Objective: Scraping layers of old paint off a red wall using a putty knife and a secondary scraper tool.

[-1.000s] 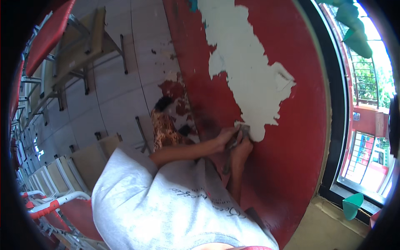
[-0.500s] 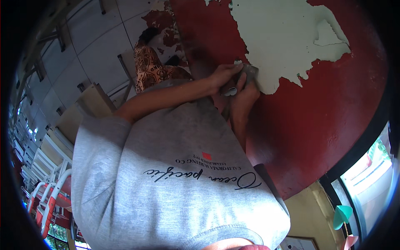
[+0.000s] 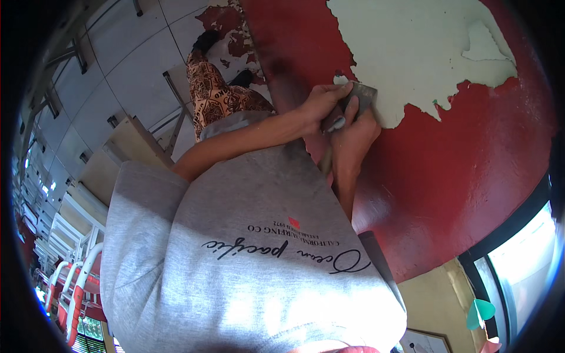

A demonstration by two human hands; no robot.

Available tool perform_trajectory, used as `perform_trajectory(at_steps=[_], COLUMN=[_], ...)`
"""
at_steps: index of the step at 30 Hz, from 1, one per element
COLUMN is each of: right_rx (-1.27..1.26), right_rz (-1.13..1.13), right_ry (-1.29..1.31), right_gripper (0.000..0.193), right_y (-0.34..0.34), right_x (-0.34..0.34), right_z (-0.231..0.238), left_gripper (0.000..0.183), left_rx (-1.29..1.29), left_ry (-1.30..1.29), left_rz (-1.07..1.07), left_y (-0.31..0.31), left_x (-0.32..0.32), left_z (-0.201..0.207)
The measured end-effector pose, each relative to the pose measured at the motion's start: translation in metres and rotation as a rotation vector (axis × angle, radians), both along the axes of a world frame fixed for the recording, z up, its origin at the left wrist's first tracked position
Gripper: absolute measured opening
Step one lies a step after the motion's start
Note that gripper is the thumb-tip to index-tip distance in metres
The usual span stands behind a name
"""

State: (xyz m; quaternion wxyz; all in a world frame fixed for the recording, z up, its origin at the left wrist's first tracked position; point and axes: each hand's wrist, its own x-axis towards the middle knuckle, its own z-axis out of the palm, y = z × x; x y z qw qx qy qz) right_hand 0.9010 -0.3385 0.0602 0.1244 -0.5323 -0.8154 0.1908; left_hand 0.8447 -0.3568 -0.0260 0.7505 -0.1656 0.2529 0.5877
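A flat grey scraper blade [image 3: 365, 96] shows between my two hands, close against the red wall. My right hand [image 3: 358, 130] is wrapped round the scraper, with a finger stretched up along the blade. From the left, my left hand [image 3: 322, 106] reaches across, its fingers closed at the blade's near corner. A curled pale flake of paint [image 3: 337, 124] lies between the hands; which hand touches it I cannot tell. Beside the blade, a large bare pale patch [image 3: 412, 56] with ragged edges breaks the red paint [image 3: 447, 153]. A small pale flake [image 3: 340, 79] stands off the edge above my left fingers.
Red paint scraps [image 3: 220, 26] litter the tiled floor [image 3: 132, 50] near my feet. Wooden desks or chairs [image 3: 126, 144] stand at the left, with white and red metal frames [image 3: 76, 288] lower down. A dark-framed window [image 3: 518, 270] and a green paper heart [image 3: 479, 313] are at the lower right.
Both hands and the scraper sit slightly further right in the picture, and more of the blade shows. The whole view has shifted a little.
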Motion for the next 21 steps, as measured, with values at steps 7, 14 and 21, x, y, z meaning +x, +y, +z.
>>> perform_trajectory(at_steps=[7, 14, 21], right_rx=[0.049, 0.043, -0.025], right_rz=[-0.03, 0.015, -0.074], right_ry=[0.07, -0.054, 0.038], right_gripper=[0.025, 0.026, 0.024], right_y=[-0.005, 0.004, -0.008], right_x=[0.004, 0.0, 0.01], right_z=[0.008, 0.012, 0.014], left_gripper=[0.034, 0.033, 0.032], left_rx=[0.018, -0.035, -0.068], left_ry=[-0.009, 0.033, 0.06], left_rz=[0.005, 0.039, -0.024], left_y=[-0.002, -0.001, -0.002], left_x=[0.001, 0.003, 0.004], left_z=[0.005, 0.021, 0.016])
